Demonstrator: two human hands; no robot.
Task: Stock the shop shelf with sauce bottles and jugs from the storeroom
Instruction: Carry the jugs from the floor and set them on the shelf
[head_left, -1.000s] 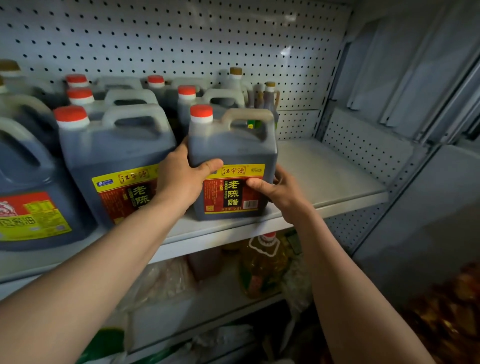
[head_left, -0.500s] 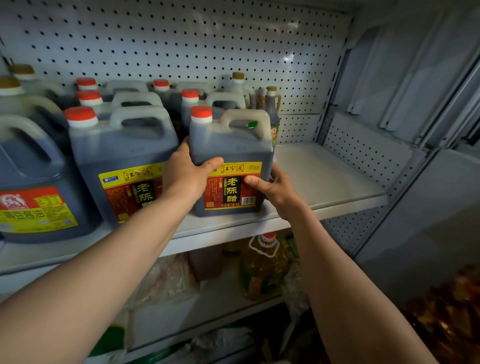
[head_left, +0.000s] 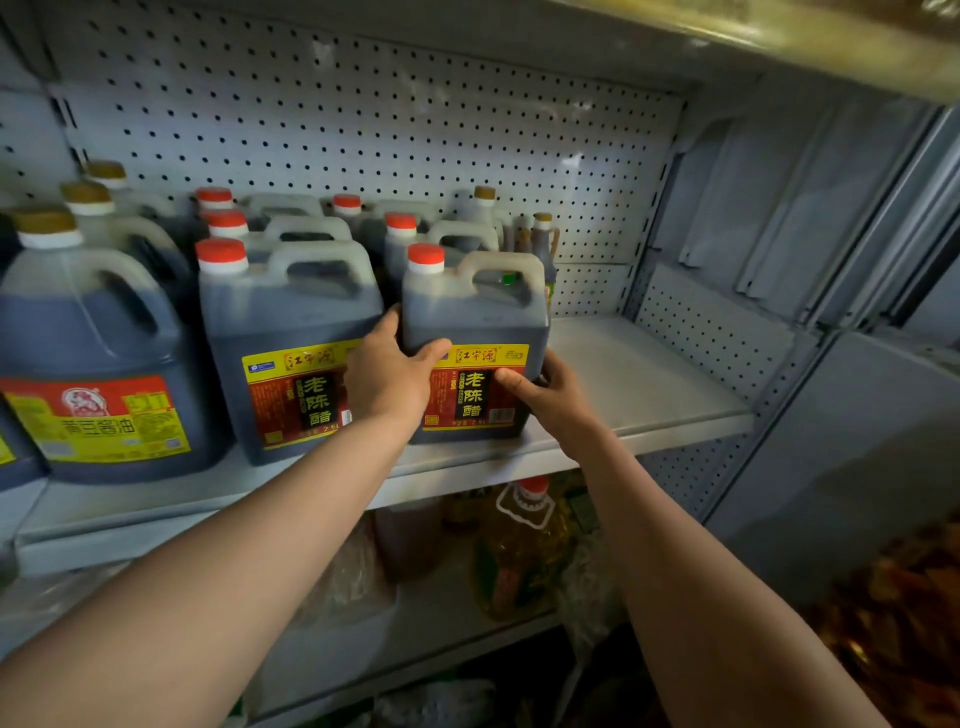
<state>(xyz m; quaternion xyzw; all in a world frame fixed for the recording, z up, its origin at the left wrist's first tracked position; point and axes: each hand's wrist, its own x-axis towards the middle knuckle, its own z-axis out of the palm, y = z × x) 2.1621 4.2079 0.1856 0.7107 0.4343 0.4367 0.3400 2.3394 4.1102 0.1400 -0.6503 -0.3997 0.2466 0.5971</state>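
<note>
Both hands, my left hand (head_left: 387, 376) and right hand (head_left: 553, 397), stay clamped on the vinegar jug (head_left: 475, 332), now nudged squarely onto the shelf (head_left: 649, 384) beside its twin (head_left: 291, 332).

A shop is indicated: grey metal shelving (head_left: 649, 384) backed by perforated panels (head_left: 363, 114) is stocked with rows of identical labelled vinegar jugs (head_left: 291, 332) and soy sauce jugs (head_left: 88, 338), with oil bottles (head_left: 519, 545) kept below.

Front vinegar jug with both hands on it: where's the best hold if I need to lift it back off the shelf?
Take the vinegar jug by its moulded top handle, from above and the front. The loop is open, upright and unobstructed; the flat sides now gripped by the left hand and right hand offer less purchase.
</note>
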